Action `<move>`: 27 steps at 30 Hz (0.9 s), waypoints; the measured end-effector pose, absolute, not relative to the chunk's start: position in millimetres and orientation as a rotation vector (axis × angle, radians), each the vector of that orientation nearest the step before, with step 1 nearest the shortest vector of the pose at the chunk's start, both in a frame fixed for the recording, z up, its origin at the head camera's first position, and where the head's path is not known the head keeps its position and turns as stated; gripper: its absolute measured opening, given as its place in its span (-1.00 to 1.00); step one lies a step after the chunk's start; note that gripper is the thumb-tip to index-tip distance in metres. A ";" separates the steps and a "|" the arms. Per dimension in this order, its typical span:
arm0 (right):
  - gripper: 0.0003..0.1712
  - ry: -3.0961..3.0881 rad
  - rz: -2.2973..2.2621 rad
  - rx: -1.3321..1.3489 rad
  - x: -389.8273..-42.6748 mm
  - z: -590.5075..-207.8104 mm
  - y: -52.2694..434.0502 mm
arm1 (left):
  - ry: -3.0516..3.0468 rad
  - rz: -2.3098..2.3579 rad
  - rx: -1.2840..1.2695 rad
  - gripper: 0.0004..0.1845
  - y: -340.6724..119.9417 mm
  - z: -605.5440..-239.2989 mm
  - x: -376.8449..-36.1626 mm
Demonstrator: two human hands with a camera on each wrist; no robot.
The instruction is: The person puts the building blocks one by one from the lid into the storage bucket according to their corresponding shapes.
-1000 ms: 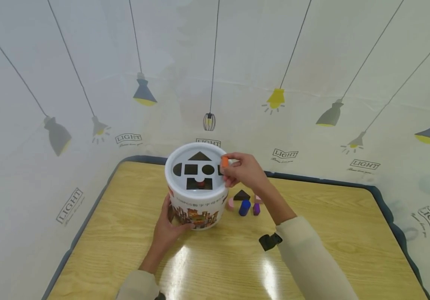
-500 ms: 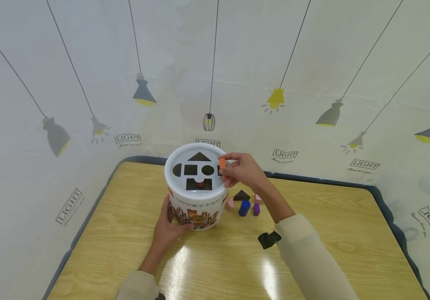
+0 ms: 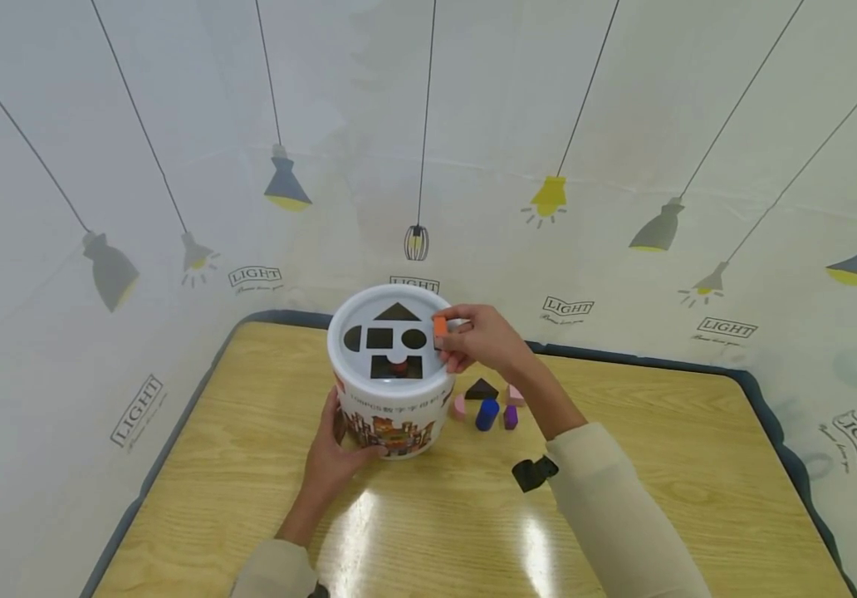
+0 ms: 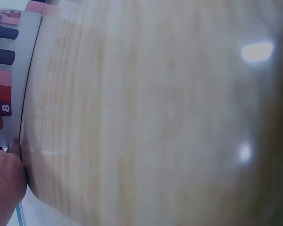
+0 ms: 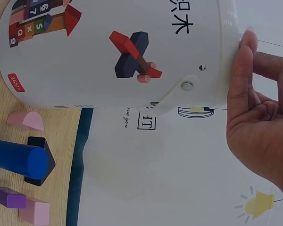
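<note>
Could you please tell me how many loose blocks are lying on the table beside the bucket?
5, clustered right of the bucket: pink half-round, blue cylinder, black triangle, purple block, pink block. Others may be hidden.

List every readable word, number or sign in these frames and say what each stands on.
"LIGHT": printed repeatedly on the backdrop.
"36M+": red tag on the bucket.
"织木": large black characters on the bucket, cut off at the frame edge.
"6", "7", "s", "x", "9", "o": on blocks pictured on the bucket.
"8", "0": on pictured blocks, left wrist view.
The script line under each "LIGHT" and the bucket's text band in the head view: too small to read.
</note>
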State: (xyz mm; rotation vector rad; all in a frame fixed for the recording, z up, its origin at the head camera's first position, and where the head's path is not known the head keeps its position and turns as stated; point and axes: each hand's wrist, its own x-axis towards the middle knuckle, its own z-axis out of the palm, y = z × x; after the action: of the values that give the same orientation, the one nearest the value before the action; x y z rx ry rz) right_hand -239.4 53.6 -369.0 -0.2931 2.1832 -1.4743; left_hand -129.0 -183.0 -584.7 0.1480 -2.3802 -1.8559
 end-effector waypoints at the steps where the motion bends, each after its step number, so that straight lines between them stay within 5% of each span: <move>1: -0.50 2.182 -1.474 -0.292 -239.5 -369.0 53.6 | -2.379 -1.858 0.146 0.30 -182.9 -584.5 -129.0; 27: -0.57 2.191 -1.609 -0.263 -237.0 -375.0 66.8 | -2.336 -1.898 0.105 0.32 -183.2 -586.9 -129.1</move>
State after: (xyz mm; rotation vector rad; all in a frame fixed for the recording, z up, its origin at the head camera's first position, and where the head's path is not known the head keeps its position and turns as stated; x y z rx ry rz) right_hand -237.0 66.8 -375.0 -0.2626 2.1909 -1.6090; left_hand -129.1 -183.2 -586.9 0.1048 -2.3356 -1.8982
